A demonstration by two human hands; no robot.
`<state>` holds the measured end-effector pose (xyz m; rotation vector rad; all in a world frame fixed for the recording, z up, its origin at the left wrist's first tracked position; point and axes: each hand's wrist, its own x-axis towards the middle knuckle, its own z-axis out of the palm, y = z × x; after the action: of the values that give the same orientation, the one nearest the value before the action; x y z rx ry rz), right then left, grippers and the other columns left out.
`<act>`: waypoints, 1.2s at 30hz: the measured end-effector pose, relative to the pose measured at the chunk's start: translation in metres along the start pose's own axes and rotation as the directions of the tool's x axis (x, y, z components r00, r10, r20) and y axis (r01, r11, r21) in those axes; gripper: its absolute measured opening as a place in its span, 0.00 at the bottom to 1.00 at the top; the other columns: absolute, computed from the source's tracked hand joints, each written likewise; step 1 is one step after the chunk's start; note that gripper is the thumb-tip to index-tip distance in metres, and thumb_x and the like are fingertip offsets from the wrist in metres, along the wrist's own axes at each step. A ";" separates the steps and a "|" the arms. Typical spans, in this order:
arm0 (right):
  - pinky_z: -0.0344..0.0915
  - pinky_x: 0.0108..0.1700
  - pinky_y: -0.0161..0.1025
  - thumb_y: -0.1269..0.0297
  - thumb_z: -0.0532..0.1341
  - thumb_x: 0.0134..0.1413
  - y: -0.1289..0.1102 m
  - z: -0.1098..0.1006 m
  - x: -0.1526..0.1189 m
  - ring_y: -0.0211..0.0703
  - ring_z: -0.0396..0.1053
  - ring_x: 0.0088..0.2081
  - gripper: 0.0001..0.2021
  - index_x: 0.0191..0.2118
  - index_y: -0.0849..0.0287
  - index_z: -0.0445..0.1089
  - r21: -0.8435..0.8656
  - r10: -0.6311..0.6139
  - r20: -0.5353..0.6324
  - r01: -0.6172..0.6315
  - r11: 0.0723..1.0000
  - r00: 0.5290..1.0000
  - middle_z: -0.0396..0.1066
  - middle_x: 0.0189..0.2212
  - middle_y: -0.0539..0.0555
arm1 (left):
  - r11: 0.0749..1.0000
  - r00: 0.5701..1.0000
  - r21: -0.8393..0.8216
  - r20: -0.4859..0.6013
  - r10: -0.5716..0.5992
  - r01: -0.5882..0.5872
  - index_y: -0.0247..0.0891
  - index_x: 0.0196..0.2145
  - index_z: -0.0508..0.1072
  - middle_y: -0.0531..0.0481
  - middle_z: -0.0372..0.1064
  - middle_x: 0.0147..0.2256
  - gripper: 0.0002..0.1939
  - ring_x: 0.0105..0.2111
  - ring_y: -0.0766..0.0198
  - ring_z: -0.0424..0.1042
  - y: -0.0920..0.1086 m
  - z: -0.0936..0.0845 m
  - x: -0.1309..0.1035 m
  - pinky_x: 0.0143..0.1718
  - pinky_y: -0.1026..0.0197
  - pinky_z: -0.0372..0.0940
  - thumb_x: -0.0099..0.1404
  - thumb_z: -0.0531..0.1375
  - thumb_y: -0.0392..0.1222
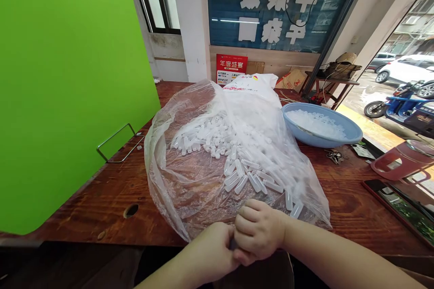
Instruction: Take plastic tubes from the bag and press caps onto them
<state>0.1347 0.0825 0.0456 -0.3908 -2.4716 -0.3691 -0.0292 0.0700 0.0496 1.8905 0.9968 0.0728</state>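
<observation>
1. At the near edge of the wooden table [352,207], we have our left hand [212,253] and right hand [259,235] pressed together, knuckles touching, both curled tight around something small between them. What sits inside the fists is hidden, so we cannot tell what it is; it may be one of the small tubes.

2. Just beyond our hands lies the clear plastic bag [190,189], spread open and flat on the table, with a heap of small translucent tubes [237,162] scattered across it. The nearest tubes lie just beside our right knuckles.

3. Further right, apart from the bag, stands a blue basin [352,137] holding more pale pieces. A set of keys [335,156] lies in front of it.

4. We judge that we are mid-way through working on a single piece with both hands, perhaps pressing two parts together, with most of the heap not yet handled.

5. The next move, as we read it, calls for a firm, even squeeze with the fingertips aligned, then opening the fists without letting the small piece roll off the table edge.
</observation>
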 end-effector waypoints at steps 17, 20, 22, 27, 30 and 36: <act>0.62 0.40 0.40 0.62 0.45 0.65 0.095 0.040 0.063 0.43 0.67 0.41 0.15 0.45 0.64 0.65 -0.173 0.717 0.522 -0.766 0.620 0.462 0.68 0.41 0.58 | 0.819 0.881 0.458 -0.458 -0.116 0.346 0.37 0.31 0.73 0.43 0.73 0.34 0.13 0.38 0.53 0.70 -0.001 -0.032 0.016 0.38 0.56 0.62 0.61 0.49 0.38; 0.65 0.44 0.47 0.61 0.55 0.60 0.126 0.062 0.072 0.44 0.66 0.44 0.14 0.48 0.62 0.64 -0.204 0.701 0.581 -0.759 0.618 0.414 0.65 0.46 0.57 | 0.812 0.911 0.519 -0.411 -0.035 0.266 0.37 0.35 0.73 0.44 0.70 0.39 0.11 0.41 0.57 0.68 0.006 -0.030 0.025 0.43 0.58 0.60 0.59 0.51 0.35; 0.66 0.44 0.47 0.61 0.56 0.59 0.132 0.073 0.075 0.44 0.67 0.43 0.14 0.48 0.61 0.64 -0.209 0.678 0.626 -0.755 0.621 0.384 0.65 0.46 0.56 | 0.806 0.927 0.552 -0.376 0.014 0.212 0.38 0.38 0.73 0.46 0.69 0.41 0.13 0.42 0.59 0.67 0.010 -0.028 0.034 0.44 0.61 0.60 0.58 0.52 0.34; 0.66 0.43 0.46 0.62 0.56 0.59 0.131 0.077 0.080 0.44 0.67 0.43 0.14 0.49 0.62 0.64 -0.216 0.668 0.666 -0.771 0.599 0.332 0.65 0.46 0.57 | 0.757 0.935 0.629 -0.347 0.071 0.175 0.31 0.39 0.73 0.39 0.68 0.40 0.13 0.41 0.53 0.68 0.021 -0.024 0.066 0.42 0.56 0.63 0.60 0.52 0.35; 0.67 0.42 0.46 0.61 0.56 0.59 0.132 0.059 0.081 0.43 0.67 0.42 0.14 0.48 0.62 0.64 -0.184 0.685 0.640 -0.797 0.576 0.348 0.65 0.45 0.56 | 0.722 0.931 0.659 -0.362 0.057 0.212 0.26 0.40 0.73 0.33 0.68 0.41 0.14 0.41 0.48 0.68 0.028 -0.020 0.086 0.38 0.53 0.65 0.61 0.50 0.32; 0.63 0.36 0.36 0.70 0.56 0.55 0.105 -0.007 0.042 0.41 0.69 0.35 0.12 0.45 0.60 0.67 -0.061 0.766 0.511 -0.872 0.485 0.390 0.71 0.33 0.52 | 0.707 0.926 0.663 -0.377 0.030 0.247 0.26 0.40 0.72 0.33 0.69 0.39 0.16 0.42 0.48 0.69 0.027 -0.007 0.094 0.39 0.51 0.65 0.62 0.47 0.26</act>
<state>0.1434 0.1846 0.0945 -1.7210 -2.3135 0.5059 0.0464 0.1314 0.0417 2.5703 1.5533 -0.0438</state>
